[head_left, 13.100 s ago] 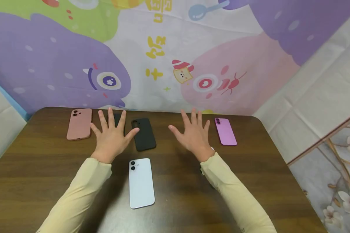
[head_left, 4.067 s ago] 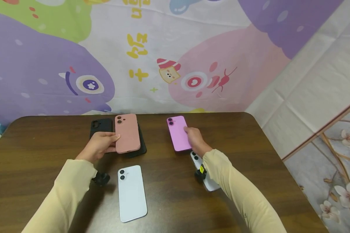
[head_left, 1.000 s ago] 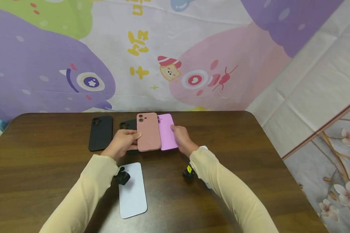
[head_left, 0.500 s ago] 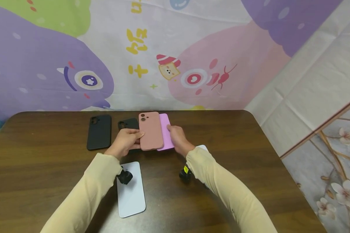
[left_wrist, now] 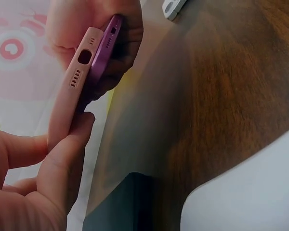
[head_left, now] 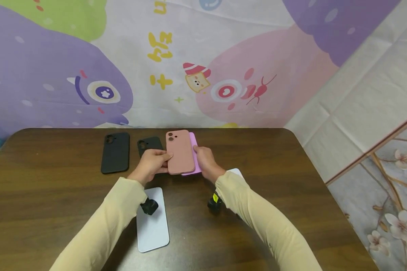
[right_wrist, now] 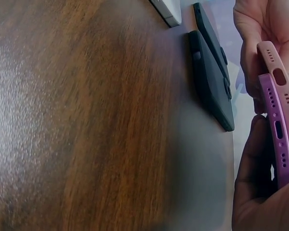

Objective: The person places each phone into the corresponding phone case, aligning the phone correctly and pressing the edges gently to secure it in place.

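In the head view, my left hand [head_left: 152, 163] pinches a dusty-pink phone case [head_left: 181, 154] by its left edge, thumb on its back. My right hand [head_left: 208, 162] grips a purple phone [head_left: 193, 138] by the right edge. The case overlaps most of the phone, leaving a strip along its right side visible. In the left wrist view, the bottom ends of the case [left_wrist: 62, 106] and the phone [left_wrist: 101, 57] lie side by side, port cut-out and port showing. The right wrist view shows the phone [right_wrist: 278, 149] close against the case [right_wrist: 269, 50], its lower end set off sideways.
Two black phone cases lie at the back left: one [head_left: 115, 153] alone, another [head_left: 150, 143] partly behind my left hand. A white phone [head_left: 154, 233] lies in front, under my left wrist camera [head_left: 150, 206]. Another white phone [head_left: 235, 171] is mostly hidden by my right sleeve.
Thirteen seconds ago both hands were spread, holding nothing; both then took hold of case and phone. Over the last second the case moved right across the phone, covering more of it.
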{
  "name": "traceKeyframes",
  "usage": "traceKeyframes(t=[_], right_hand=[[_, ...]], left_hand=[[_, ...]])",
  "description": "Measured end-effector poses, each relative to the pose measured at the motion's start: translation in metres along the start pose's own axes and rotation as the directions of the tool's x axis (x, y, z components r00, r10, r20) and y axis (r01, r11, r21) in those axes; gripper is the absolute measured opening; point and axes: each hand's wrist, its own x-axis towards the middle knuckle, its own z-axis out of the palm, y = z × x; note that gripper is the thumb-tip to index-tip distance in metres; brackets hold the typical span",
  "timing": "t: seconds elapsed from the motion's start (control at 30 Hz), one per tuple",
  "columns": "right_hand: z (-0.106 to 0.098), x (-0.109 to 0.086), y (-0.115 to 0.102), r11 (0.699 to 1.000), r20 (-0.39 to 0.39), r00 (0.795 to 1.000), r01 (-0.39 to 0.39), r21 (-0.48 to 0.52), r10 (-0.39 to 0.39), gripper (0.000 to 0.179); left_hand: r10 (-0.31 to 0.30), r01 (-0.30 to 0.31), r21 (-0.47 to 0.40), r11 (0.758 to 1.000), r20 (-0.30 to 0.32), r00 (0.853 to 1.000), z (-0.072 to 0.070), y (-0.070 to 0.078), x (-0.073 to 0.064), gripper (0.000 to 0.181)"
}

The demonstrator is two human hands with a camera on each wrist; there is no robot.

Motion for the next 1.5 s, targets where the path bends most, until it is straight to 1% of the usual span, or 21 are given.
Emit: traceKeyframes(t=[0.33, 0.53, 0.67, 0.87, 1.0, 1.27, 1.5], right_hand=[[0.001, -0.0041, -0.0016, 0.994, 0.034, 0.999, -0.041, 0.1, 0.038, 0.037], [0.0008, -0.0051, -0.0021, 0.989, 0.048, 0.997, -0.063, 0.133, 0.057, 0.041], [0.0006, -0.005, -0.0023, 0.988, 0.053, 0.996, -0.074, 0.137, 0.067, 0.044], [0.0012, -0.0044, -0.0014, 0.986, 0.067, 0.996, -0.076, 0.15, 0.067, 0.047], [0.0015, -0.0044, -0.0003, 0.985, 0.067, 0.995, -0.079, 0.154, 0.07, 0.047], [0.0008, -0.0051, 0.0005, 0.987, 0.061, 0.996, -0.075, 0.142, 0.066, 0.047], [0.0, -0.0075, -0.0001, 0.987, 0.065, 0.996, -0.073, 0.143, 0.064, 0.048]], left_hand=[[-0.003, 0.003, 0.019, 1.0, -0.01, 1.0, 0.0036, 0.0018, -0.0021, 0.037], [-0.023, 0.023, 0.032, 0.999, -0.012, 1.0, 0.0043, 0.004, -0.0044, 0.037], [-0.033, 0.033, 0.034, 0.999, -0.014, 0.999, 0.0049, 0.0038, -0.004, 0.038], [-0.033, 0.033, 0.013, 0.999, 0.004, 0.999, 0.0058, 0.003, -0.0034, 0.039], [-0.031, 0.031, 0.006, 1.0, 0.014, 0.999, 0.0065, 0.0029, -0.0044, 0.039], [-0.041, 0.04, 0.013, 0.999, 0.015, 0.999, 0.0075, 0.002, -0.0045, 0.039], [-0.034, 0.034, 0.004, 0.999, 0.025, 0.999, 0.0079, 0.0004, -0.0044, 0.04]])
